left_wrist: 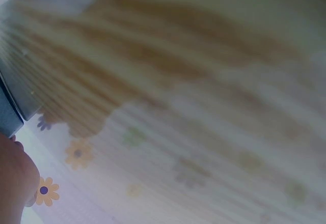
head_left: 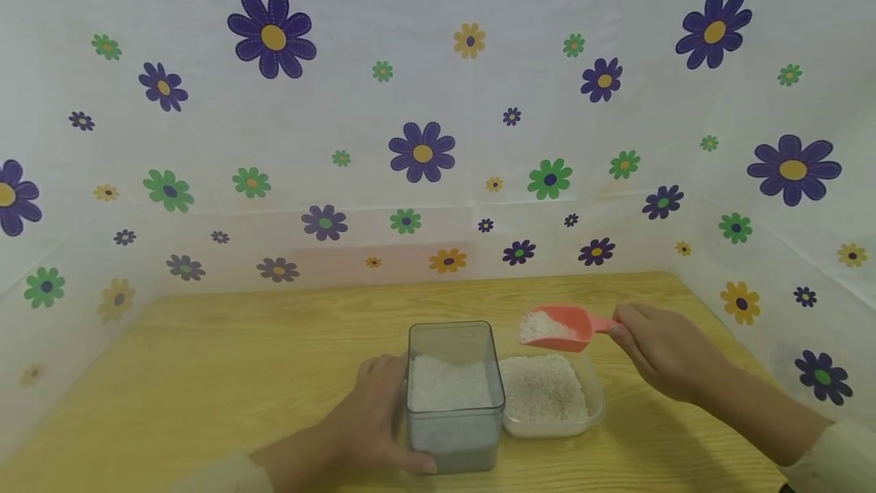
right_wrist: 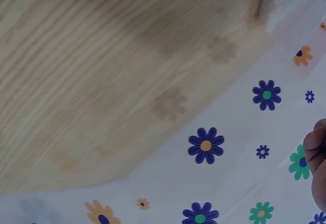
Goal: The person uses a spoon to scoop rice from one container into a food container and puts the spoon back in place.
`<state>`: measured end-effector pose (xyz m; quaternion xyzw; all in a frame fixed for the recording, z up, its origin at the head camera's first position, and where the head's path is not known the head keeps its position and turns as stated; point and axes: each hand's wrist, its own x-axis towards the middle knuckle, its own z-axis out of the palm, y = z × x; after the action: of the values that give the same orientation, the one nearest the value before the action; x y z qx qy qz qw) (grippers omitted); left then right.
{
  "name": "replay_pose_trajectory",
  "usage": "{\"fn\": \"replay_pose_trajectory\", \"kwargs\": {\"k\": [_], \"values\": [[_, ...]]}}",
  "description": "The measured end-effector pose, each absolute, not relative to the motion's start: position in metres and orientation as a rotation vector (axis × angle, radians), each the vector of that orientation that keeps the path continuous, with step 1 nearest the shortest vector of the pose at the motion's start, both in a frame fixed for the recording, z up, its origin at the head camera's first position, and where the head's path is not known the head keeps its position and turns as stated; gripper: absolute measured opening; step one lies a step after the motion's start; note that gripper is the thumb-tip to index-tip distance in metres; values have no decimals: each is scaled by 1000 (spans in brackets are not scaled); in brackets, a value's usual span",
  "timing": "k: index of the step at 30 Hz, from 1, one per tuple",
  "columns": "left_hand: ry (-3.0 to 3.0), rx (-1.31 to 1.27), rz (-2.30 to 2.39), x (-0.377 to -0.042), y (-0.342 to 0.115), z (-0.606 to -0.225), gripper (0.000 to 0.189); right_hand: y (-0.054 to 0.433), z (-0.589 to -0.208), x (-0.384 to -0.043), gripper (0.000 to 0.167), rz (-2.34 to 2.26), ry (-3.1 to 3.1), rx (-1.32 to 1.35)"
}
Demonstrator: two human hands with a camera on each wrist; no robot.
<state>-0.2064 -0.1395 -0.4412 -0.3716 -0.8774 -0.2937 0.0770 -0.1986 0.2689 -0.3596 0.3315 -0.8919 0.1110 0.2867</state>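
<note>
My right hand pinches the handle of a pink scoop, which carries a heap of white grains. The scoop is held over the back part of a low clear tub, filled with similar white, rice-like grains. Left of that tub stands a taller grey see-through container, also holding white grains. My left hand grips this container at its left side, thumb across the lower front. In the left wrist view, part of the container shows at the left edge beside the hand.
Everything stands on a wood-grain table. A white flower-patterned sheet hangs along the back and both sides. The tub and the grey container stand side by side near the front.
</note>
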Motion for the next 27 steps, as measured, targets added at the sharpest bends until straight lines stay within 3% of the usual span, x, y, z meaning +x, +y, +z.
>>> {"fn": "replay_pose_trajectory", "kwargs": {"k": [27], "values": [[-2625,-1130,-901,-207,-139,-439,106,272,-370,-195,30,55,-2753,693]]}}
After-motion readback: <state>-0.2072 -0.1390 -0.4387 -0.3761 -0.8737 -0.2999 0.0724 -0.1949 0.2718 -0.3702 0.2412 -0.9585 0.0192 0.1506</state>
